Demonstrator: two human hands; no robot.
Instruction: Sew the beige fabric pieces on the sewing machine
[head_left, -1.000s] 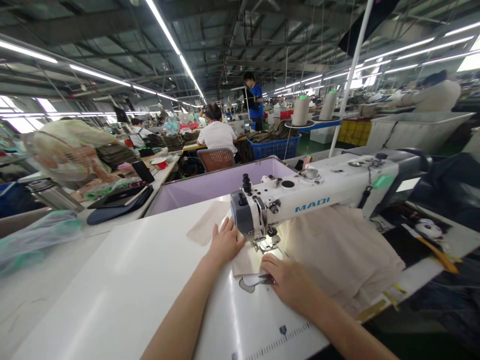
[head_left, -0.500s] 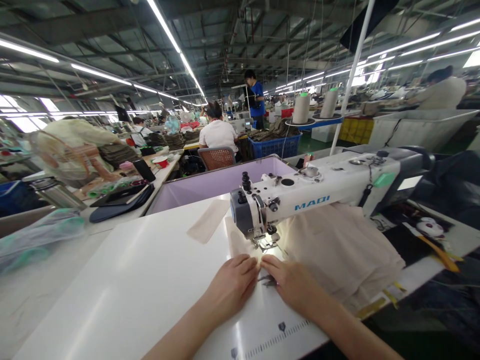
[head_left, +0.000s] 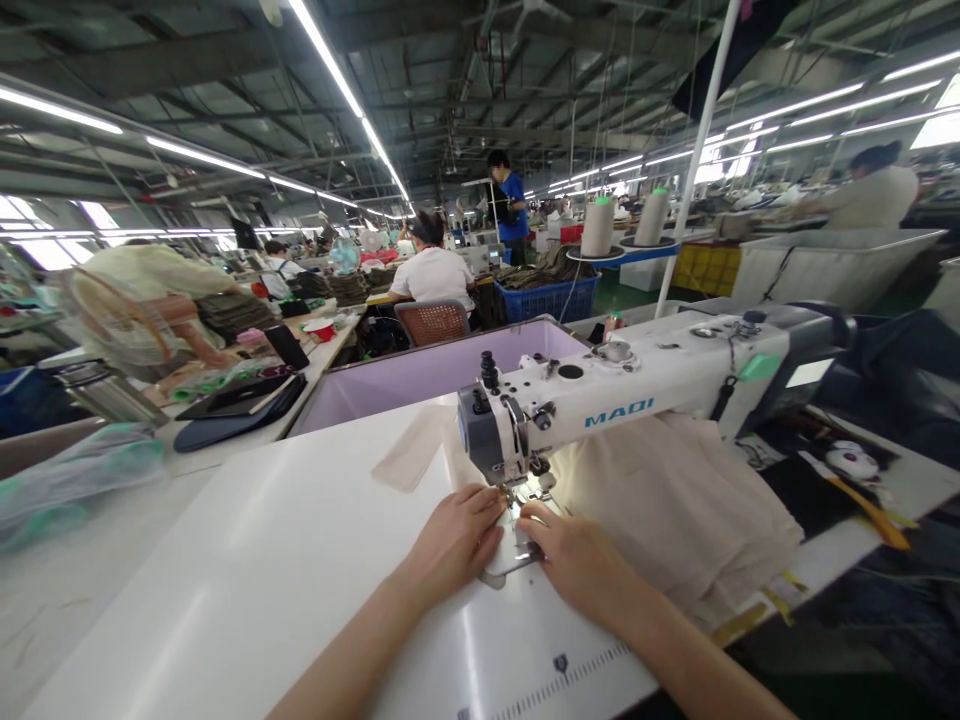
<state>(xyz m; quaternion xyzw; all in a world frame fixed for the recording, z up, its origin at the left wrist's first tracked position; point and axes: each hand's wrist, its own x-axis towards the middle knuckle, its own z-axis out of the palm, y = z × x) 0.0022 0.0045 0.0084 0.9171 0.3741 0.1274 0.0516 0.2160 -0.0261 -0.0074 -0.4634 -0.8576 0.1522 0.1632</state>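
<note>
A white sewing machine (head_left: 615,385) with blue lettering stands before me, its lamp lit over the presser foot (head_left: 531,490). Beige fabric (head_left: 667,510) spreads under the arm and to the right of the needle. My left hand (head_left: 459,535) lies just left of the foot, fingers stretched out flat with the tips close to the needle and the thumb apart. On the right side, my right hand (head_left: 577,555) has its fingers bent together at the front edge of the fabric. Its fingertips partly hide what they hold. Bare metal plate (head_left: 514,560) shows between the hands.
A separate beige strip (head_left: 409,450) lies on the white table (head_left: 300,530) left of the machine head. A lilac-lined bin (head_left: 420,370) is behind the table. Thread cones (head_left: 598,228) stand at the back right. A co-worker (head_left: 431,265) sits ahead.
Both hands have moved slightly forward toward the presser foot. They were close together at the fabric's front edge; now a gap between them shows the plate. The left fingers have straightened.
</note>
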